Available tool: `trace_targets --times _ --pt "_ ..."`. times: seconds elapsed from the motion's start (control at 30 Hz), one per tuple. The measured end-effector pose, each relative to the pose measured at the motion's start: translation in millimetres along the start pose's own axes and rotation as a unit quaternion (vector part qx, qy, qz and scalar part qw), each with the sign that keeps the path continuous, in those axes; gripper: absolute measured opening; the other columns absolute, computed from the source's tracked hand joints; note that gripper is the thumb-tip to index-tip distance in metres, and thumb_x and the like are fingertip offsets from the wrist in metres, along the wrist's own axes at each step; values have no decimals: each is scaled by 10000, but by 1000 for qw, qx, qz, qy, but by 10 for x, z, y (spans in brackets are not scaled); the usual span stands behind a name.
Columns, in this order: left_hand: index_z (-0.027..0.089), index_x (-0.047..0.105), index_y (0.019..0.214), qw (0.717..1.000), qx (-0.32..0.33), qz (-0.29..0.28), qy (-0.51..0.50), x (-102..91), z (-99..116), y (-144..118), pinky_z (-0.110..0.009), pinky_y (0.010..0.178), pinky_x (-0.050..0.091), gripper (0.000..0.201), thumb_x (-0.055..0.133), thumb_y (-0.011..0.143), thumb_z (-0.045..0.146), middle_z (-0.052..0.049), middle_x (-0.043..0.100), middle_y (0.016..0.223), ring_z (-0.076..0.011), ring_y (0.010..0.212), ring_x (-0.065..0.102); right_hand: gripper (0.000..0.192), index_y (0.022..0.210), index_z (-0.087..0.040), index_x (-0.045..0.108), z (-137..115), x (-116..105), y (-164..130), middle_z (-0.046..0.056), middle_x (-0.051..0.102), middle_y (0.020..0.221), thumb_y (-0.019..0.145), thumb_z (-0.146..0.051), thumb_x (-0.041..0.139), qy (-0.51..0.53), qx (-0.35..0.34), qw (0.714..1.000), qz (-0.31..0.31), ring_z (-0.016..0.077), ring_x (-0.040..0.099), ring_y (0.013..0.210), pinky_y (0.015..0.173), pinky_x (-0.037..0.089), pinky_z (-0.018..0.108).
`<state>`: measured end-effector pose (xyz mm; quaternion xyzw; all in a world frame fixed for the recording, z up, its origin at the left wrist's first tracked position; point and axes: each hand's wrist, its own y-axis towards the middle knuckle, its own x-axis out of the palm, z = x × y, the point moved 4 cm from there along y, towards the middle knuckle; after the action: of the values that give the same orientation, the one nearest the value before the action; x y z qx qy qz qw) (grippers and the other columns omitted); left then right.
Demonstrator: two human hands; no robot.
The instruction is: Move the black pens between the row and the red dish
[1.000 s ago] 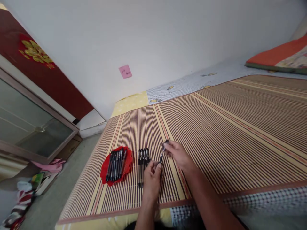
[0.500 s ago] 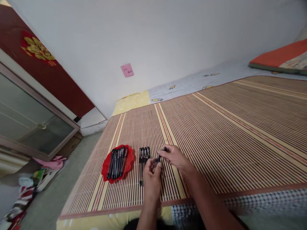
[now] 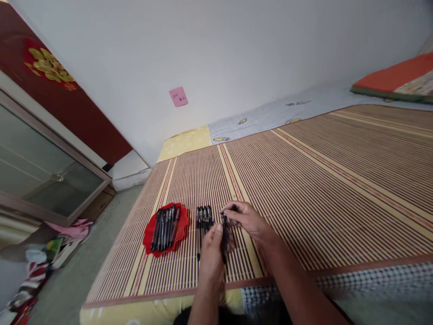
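A black pen (image 3: 224, 234) stands nearly upright between my two hands over a striped bamboo mat (image 3: 304, 180). My left hand (image 3: 211, 253) grips its lower barrel, while my right hand (image 3: 245, 219) pinches its top end. Just to the left, a short row of black pens (image 3: 202, 221) lies on the mat. Further left a red scalloped plate (image 3: 149, 241) holds several more black pens (image 3: 165, 228).
The mat covers a bed with a yellow sheet edge (image 3: 152, 313) near me. A glass-fronted cabinet (image 3: 40, 176) and clothes on the floor (image 3: 40, 257) lie left. A pink note (image 3: 177, 96) sticks to the white wall; an orange cushion (image 3: 395, 79) lies far right.
My hands have drawn together: the right hand came down from a raised, spread position onto the top of the pen held by the left, which now stands more upright.
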<state>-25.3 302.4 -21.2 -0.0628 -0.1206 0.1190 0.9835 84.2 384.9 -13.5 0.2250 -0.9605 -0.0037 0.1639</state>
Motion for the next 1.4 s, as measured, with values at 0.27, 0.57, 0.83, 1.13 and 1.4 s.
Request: trace_targets --times 0.27,0.57,0.83,1.13,1.4 --pt "154 564 766 999 -34 -19 -26 -27 -18 21 -202 498 349 458 801 714 543 34 528 599 -82 514 441 296 778 -187 674 20 4 -6 -60 498 575 707 -455 777 12 23 1000 -7 78 382 491 476 264 233" --pt "175 524 794 994 -59 -36 -82 11 -14 19 -170 404 286 475 868 658 473 78 472 551 -48 415 377 300 791 -191 670 106 -4 2 -73 469 523 714 -458 784 36 32 999 -20 80 368 471 461 238 230" --pt "165 561 933 988 -82 -53 -118 44 -14 -25 -162 392 217 462 844 717 458 63 504 611 -34 419 329 342 824 -191 667 144 19 3 -69 499 569 669 -449 832 112 55 992 -25 73 396 494 470 244 219" --pt "136 585 845 968 -162 -113 -157 73 -53 -65 -175 446 263 455 854 676 461 19 535 595 -54 454 389 348 815 -192 651 89 -12 -7 -26 624 689 655 -434 844 134 54 989 -12 66 424 501 451 271 212" --pt "174 538 767 987 -131 -79 -50 83 -140 -60 -192 443 289 465 833 669 520 32 534 601 -72 463 401 393 783 -193 630 72 -288 60 -33 581 645 612 -466 854 142 3 981 132 87 479 528 493 379 235"
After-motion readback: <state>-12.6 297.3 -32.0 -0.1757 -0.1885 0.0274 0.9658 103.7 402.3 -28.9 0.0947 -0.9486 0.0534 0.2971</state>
